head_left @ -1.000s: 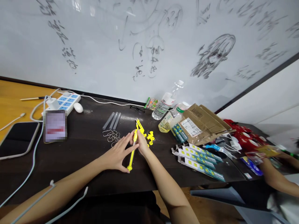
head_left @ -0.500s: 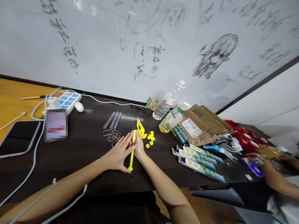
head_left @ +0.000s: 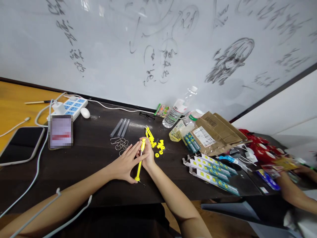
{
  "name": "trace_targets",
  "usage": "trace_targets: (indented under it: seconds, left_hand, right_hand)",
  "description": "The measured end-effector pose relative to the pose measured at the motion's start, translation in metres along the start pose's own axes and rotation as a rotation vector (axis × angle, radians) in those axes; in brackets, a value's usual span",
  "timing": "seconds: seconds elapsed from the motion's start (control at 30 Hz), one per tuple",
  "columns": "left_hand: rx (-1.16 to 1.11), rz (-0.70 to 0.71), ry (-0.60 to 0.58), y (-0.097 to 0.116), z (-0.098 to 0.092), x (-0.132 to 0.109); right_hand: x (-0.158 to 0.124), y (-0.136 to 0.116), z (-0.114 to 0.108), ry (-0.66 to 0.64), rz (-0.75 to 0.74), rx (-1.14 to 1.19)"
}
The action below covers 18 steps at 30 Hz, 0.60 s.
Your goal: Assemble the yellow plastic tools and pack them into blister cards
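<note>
A slim yellow spring scale (head_left: 139, 168) slants between my hands, with a thin metal wire end sticking out at its bottom. My right hand (head_left: 148, 155) wraps its upper part from the right. Across from it, my left hand (head_left: 125, 163) has its thumb at the yellow lower end, while its fingers reach up and overlap my right hand. Just beyond lie yellow rods (head_left: 149, 134) and small yellow caps (head_left: 160, 145). Bent wire hooks (head_left: 120, 143) and clear tubes (head_left: 120, 128) rest on the dark table to the left. Part of the grip is hidden behind the fingers.
Printed cartons (head_left: 213, 175), a cardboard package (head_left: 215, 132) and bottles (head_left: 173, 114) stand to the right. On the left are a phone (head_left: 21, 145), a power strip (head_left: 71, 107) and white cables. A whiteboard (head_left: 104, 66) rises behind. Another person's arm (head_left: 293, 191) is at the far right.
The spring scale's lower end has tilted slightly, and its wire tip points further right. Both hands keep nearly the same hold. The view has shifted a little.
</note>
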<state>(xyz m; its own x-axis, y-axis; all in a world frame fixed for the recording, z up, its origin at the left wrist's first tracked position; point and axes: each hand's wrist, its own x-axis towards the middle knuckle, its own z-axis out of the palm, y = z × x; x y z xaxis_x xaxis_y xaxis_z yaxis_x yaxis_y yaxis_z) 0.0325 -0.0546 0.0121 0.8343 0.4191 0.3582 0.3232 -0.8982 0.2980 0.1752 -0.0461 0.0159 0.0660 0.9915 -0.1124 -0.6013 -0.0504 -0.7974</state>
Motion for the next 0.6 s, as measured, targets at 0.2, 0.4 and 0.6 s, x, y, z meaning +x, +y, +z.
trace_targets:
  seconds: [0.2, 0.4, 0.6]
  left_hand:
    - [-0.004, 0.007, -0.009, 0.0001, -0.0014, 0.0018]
    - [-0.02, -0.009, 0.004, -0.0011, 0.0015, 0.001]
    - [-0.054, -0.01, 0.007, 0.0008, 0.0009, 0.0015]
  right_hand:
    - [0.0006, -0.0025, 0.0017, 0.047, 0.0, 0.034]
    - [0.0026, -0.0005, 0.0026, 0.153, -0.039, 0.027]
    - [0.0059, -0.0036, 0.0001, 0.096, -0.016, 0.075]
